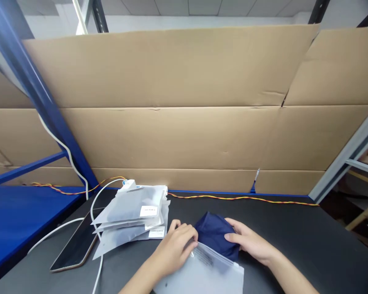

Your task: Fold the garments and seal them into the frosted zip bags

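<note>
A folded bundle of navy fabric (215, 234) is partly inside the mouth of a frosted zip bag (202, 271) on the dark tabletop (294, 228). My left hand (174, 249) curls over the bag's zip edge, against the bundle's left side. My right hand (248, 241) grips the bundle's right side, fingers on the cloth. The lower part of the bag runs out of view at the bottom of the picture. To the left of my left hand lies a stack of frosted bags (131, 216) with white labels.
A dark-screened tablet (76, 241) lies at the left, with a white cable (96, 208) running past the stack. A red-yellow wire (242, 198) follows the table's back edge. Behind stands a cardboard wall (171, 139). A blue shelf (15, 220) is at left.
</note>
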Available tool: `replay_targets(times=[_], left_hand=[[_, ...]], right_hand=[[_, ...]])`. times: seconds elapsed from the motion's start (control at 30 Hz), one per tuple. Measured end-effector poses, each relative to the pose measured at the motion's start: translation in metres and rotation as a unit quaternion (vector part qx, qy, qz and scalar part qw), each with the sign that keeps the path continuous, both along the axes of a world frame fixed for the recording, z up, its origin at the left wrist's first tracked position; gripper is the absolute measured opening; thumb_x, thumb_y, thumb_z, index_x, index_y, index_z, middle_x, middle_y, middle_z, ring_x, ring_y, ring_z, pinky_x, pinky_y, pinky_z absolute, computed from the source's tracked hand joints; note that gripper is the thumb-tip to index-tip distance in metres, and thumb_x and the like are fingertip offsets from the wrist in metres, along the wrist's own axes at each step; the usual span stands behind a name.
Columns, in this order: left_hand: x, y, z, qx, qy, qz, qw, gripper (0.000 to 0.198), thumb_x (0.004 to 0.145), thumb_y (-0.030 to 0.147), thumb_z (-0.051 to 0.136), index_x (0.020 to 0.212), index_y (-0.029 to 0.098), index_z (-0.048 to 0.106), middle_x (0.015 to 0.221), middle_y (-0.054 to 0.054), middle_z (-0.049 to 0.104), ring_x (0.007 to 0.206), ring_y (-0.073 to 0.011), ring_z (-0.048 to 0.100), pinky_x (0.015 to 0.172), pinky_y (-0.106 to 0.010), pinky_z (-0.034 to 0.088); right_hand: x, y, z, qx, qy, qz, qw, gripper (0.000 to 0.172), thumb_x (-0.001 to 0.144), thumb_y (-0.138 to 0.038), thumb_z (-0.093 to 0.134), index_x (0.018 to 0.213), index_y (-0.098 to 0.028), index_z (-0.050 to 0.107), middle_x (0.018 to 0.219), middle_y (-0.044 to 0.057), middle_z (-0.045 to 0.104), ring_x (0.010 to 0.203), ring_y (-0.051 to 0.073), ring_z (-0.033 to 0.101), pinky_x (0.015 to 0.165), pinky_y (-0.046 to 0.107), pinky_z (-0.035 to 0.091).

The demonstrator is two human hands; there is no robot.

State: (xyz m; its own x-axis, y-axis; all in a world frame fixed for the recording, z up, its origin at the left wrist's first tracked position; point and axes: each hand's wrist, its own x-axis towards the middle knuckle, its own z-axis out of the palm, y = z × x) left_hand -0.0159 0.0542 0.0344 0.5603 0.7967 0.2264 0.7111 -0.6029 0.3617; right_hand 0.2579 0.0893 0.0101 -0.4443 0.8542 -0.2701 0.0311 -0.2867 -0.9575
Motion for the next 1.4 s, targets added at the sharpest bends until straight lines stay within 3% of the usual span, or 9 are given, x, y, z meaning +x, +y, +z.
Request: replay_targets(times=[0.27, 0.37, 0.5, 0.7, 0.9, 1.03, 1.1, 1.27, 1.4], left_hand=[[0.001, -0.003, -0.004, -0.007, -0.046, 0.014, 0.999, 0.006, 0.095, 0.017, 0.054, 0.093, 0.023, 0.056, 0.106, -0.002, 0.057, 0.091, -0.0195, 0.047, 0.084, -0.032, 0.036], [0.003, -0.005, -0.003, -0.036, -0.061, -0.002, 0.997, 0.004, 0.095, 0.021, 0.055, 0.093, 0.023, 0.056, 0.110, -0.002, 0.057, 0.094, -0.0200, 0.047, 0.086, -0.033, 0.037], [0.003, -0.005, -0.004, -0.087, -0.071, -0.004, 0.994, 0.005, 0.097, 0.024, 0.054, 0.092, 0.023, 0.055, 0.095, 0.000, 0.058, 0.093, -0.0200, 0.046, 0.088, -0.034, 0.037], [-0.007, 0.000, -0.002, -0.144, -0.075, 0.003, 0.987, 0.008, 0.097, 0.028, 0.053, 0.091, 0.023, 0.053, 0.091, 0.001, 0.057, 0.097, -0.0203, 0.044, 0.089, -0.032, 0.037], [-0.013, 0.003, -0.001, -0.133, -0.052, -0.007, 0.990, 0.011, 0.092, 0.030, 0.063, 0.088, 0.024, 0.056, 0.092, 0.002, 0.058, 0.096, -0.0194, 0.046, 0.088, -0.030, 0.035], [-0.007, 0.002, -0.002, -0.086, -0.054, -0.032, 0.994, 0.014, 0.099, 0.030, 0.053, 0.088, 0.022, 0.053, 0.092, 0.002, 0.057, 0.087, -0.0176, 0.047, 0.088, -0.033, 0.034], [-0.005, 0.001, -0.002, -0.073, -0.061, -0.028, 0.995, 0.014, 0.100, 0.031, 0.050, 0.089, 0.022, 0.052, 0.096, 0.001, 0.057, 0.088, -0.0183, 0.046, 0.085, -0.032, 0.035], [-0.008, 0.002, -0.002, -0.038, -0.057, -0.007, 0.998, 0.014, 0.100, 0.031, 0.050, 0.089, 0.023, 0.053, 0.091, 0.001, 0.058, 0.085, -0.0182, 0.046, 0.083, -0.033, 0.034], [-0.015, 0.005, -0.002, -0.042, -0.051, -0.001, 0.998, 0.014, 0.098, 0.033, 0.054, 0.090, 0.023, 0.057, 0.087, 0.001, 0.059, 0.085, -0.0186, 0.048, 0.087, -0.035, 0.035]], right_hand=[[-0.009, -0.006, 0.002, -0.013, -0.016, 0.069, 0.997, 0.051, 0.073, -0.021, 0.063, 0.124, -0.026, 0.060, 0.094, -0.002, 0.071, 0.073, 0.014, 0.064, 0.053, 0.019, 0.041], [-0.007, -0.008, 0.004, -0.027, -0.039, 0.100, 0.994, 0.052, 0.065, -0.013, 0.059, 0.115, -0.025, 0.067, 0.083, -0.004, 0.070, 0.067, 0.013, 0.060, 0.055, 0.020, 0.041], [-0.005, -0.010, 0.007, -0.021, -0.016, 0.106, 0.994, 0.046, 0.064, -0.012, 0.060, 0.108, -0.025, 0.069, 0.092, -0.003, 0.070, 0.080, 0.015, 0.062, 0.065, 0.021, 0.044], [-0.009, -0.008, 0.002, -0.008, 0.011, 0.102, 0.995, 0.043, 0.075, -0.029, 0.071, 0.115, -0.029, 0.056, 0.098, -0.003, 0.066, 0.068, 0.011, 0.059, 0.047, 0.016, 0.036], [-0.008, -0.010, 0.005, 0.009, 0.011, 0.107, 0.994, 0.035, 0.076, -0.035, 0.074, 0.108, -0.026, 0.062, 0.100, -0.002, 0.067, 0.083, 0.016, 0.062, 0.067, 0.022, 0.046], [-0.013, -0.014, 0.005, 0.004, 0.002, 0.130, 0.992, 0.032, 0.075, -0.030, 0.074, 0.105, -0.025, 0.065, 0.104, 0.000, 0.068, 0.098, 0.021, 0.062, 0.083, 0.028, 0.047], [-0.019, -0.016, 0.002, 0.016, 0.001, 0.107, 0.994, 0.030, 0.075, -0.027, 0.073, 0.104, -0.025, 0.065, 0.101, -0.001, 0.068, 0.096, 0.019, 0.062, 0.079, 0.025, 0.046], [-0.033, -0.020, -0.007, -0.024, 0.036, 0.057, 0.997, 0.028, 0.077, -0.032, 0.071, 0.101, -0.027, 0.058, 0.092, -0.004, 0.064, 0.063, 0.011, 0.058, 0.047, 0.017, 0.037], [-0.031, -0.021, -0.008, -0.043, 0.029, 0.055, 0.997, 0.037, 0.075, -0.039, 0.074, 0.108, -0.029, 0.059, 0.100, -0.001, 0.066, 0.066, 0.013, 0.061, 0.047, 0.019, 0.041]])
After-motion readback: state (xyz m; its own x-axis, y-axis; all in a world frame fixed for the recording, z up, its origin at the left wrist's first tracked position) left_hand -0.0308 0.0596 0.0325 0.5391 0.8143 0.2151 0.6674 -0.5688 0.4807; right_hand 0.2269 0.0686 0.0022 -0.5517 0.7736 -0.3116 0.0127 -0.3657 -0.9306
